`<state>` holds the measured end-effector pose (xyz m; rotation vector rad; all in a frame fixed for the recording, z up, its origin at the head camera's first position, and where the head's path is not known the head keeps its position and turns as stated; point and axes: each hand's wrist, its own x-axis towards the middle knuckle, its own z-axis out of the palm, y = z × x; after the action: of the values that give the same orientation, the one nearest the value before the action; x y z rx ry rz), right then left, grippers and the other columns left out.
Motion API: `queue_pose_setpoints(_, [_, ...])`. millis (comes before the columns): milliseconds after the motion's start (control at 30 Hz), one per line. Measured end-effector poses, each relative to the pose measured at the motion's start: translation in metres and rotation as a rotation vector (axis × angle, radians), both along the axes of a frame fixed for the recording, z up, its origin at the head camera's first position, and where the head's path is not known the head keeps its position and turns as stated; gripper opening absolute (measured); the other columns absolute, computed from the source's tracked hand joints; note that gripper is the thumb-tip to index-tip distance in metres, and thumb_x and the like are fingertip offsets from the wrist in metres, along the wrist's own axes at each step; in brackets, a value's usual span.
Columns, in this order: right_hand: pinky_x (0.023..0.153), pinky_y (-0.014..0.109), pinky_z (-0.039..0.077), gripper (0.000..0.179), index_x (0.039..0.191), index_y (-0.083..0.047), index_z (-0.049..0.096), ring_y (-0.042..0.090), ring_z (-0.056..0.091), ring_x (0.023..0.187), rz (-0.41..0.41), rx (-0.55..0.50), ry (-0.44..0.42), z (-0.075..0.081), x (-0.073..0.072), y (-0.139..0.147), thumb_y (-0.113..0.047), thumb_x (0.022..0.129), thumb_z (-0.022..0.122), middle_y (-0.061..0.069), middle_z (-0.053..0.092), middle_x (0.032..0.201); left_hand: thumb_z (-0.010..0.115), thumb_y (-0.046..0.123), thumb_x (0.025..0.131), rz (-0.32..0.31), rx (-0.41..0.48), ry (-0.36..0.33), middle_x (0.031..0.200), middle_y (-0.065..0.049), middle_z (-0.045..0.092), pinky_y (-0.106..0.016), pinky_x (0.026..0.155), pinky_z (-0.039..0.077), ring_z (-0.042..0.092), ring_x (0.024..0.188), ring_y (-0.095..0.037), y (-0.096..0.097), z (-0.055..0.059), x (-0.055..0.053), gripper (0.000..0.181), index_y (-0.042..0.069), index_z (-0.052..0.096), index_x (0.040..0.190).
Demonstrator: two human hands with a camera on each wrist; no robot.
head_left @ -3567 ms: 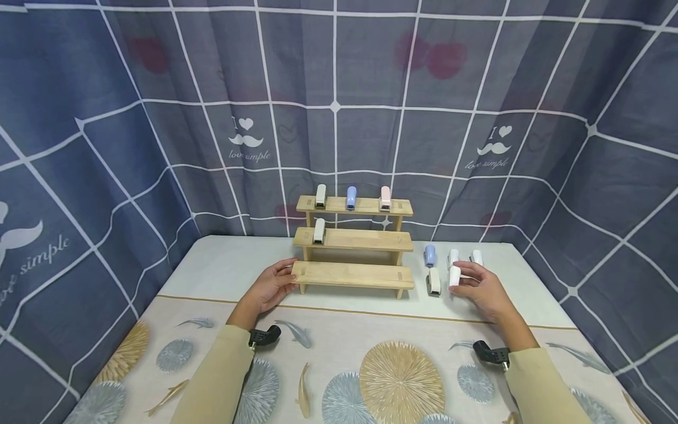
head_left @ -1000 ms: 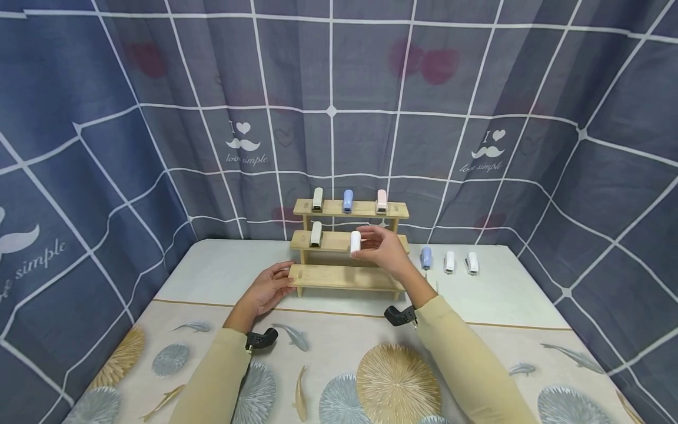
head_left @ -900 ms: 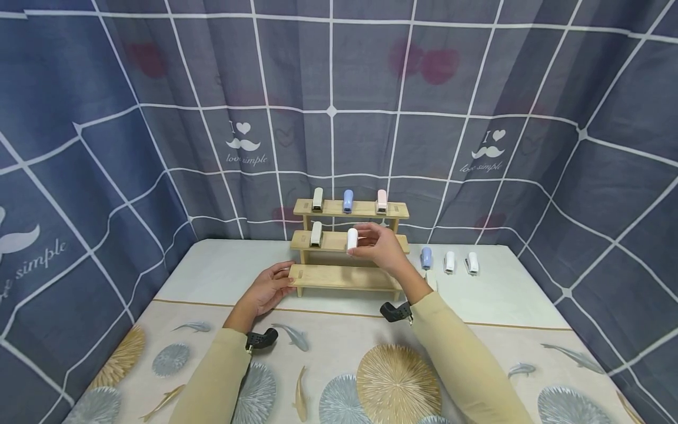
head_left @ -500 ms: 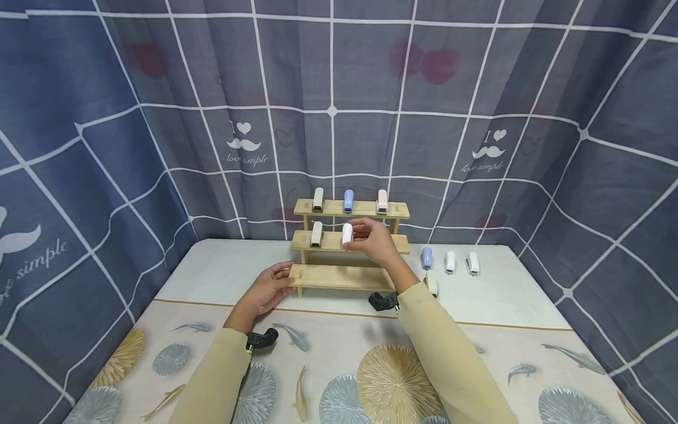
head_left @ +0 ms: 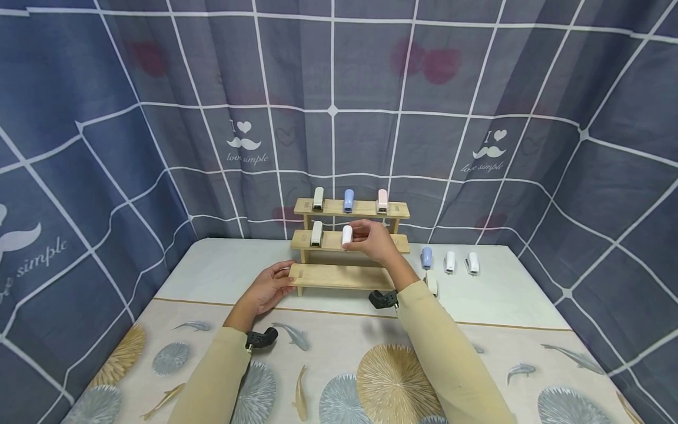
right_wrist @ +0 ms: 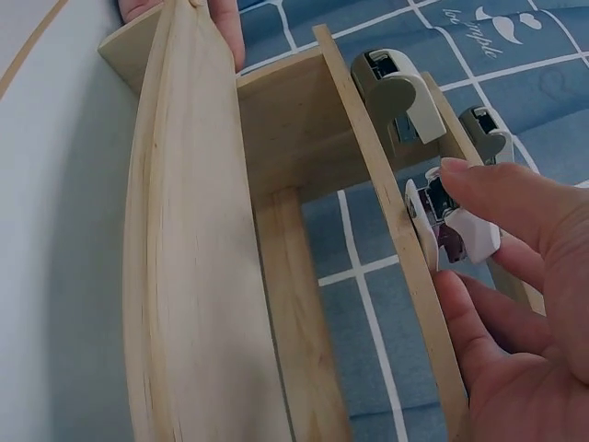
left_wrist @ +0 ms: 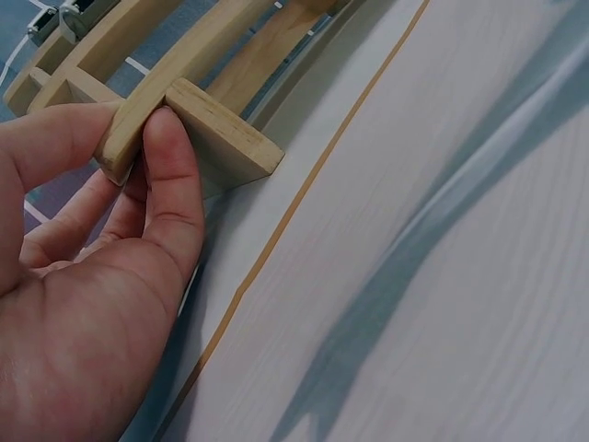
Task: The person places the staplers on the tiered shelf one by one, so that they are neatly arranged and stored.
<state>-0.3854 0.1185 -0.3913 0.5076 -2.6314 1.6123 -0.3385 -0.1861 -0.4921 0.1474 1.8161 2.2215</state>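
A three-tier wooden display stand (head_left: 349,274) stands at the back of the table. My left hand (head_left: 266,288) pinches the left end of its lowest board, thumb and fingers on either side in the left wrist view. My right hand (head_left: 374,242) holds a small white stapler (head_left: 346,235) at the middle tier, between thumb and fingers; in the right wrist view this white stapler (right_wrist: 469,232) meets the board's edge. Left of it on the same tier sits a cream stapler (head_left: 316,234). The top tier bears another cream stapler (head_left: 318,199), a blue stapler (head_left: 348,201) and a pink stapler (head_left: 382,201).
Right of the stand, a second blue stapler (head_left: 426,258), two white staplers, one nearer (head_left: 449,262) and one farther right (head_left: 472,263), and a cream stapler (head_left: 432,283), partly behind my right sleeve, rest on the white tabletop (head_left: 508,294). A checked curtain (head_left: 296,141) hangs close behind.
My right hand has carried the white stapler from the table on the right to the middle tier, shifting slightly left in the last second. My left hand stays on the stand.
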Motion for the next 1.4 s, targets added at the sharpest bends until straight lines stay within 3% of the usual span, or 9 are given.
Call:
queue_pose_setpoints(667, [0.099,0.039,0.058,0.063,0.138,-0.004,0.06,0.031,0.067,0.118,-0.004,-0.025,0.013,-0.006,0.001,0.002,-0.015,0.082,0.087,0.018,0.068,0.128,0.053,-0.01,0.098,-0.006,0.011,0.007,0.113,0.001,0.06,-0.019,0.08,0.059,0.065,0.093,-0.009,0.0,-0.003,0.0,0.063,-0.005,0.028,0.156])
queue_pose_setpoints(1033, [0.1,0.034,0.058,0.061,0.141,-0.01,0.06,0.031,0.066,0.121,-0.018,-0.138,0.082,-0.018,0.017,0.016,-0.02,0.085,0.085,0.011,0.064,0.137,0.053,-0.01,0.099,-0.011,0.006,-0.001,0.112,0.001,0.06,-0.019,0.08,0.058,0.064,0.091,-0.009,0.0,-0.002,0.0,0.064,-0.005,0.027,0.157])
queue_pose_setpoints(1400, [0.095,0.022,0.058,0.054,0.135,0.0,0.063,0.04,0.066,0.12,-0.005,-0.304,0.154,-0.032,0.04,0.032,-0.01,0.086,0.082,0.026,0.062,0.132,0.054,-0.009,0.098,-0.007,0.009,-0.001,0.111,0.001,0.06,-0.02,0.08,0.059,0.065,0.092,-0.01,-0.001,0.0,0.0,0.064,-0.004,0.029,0.157])
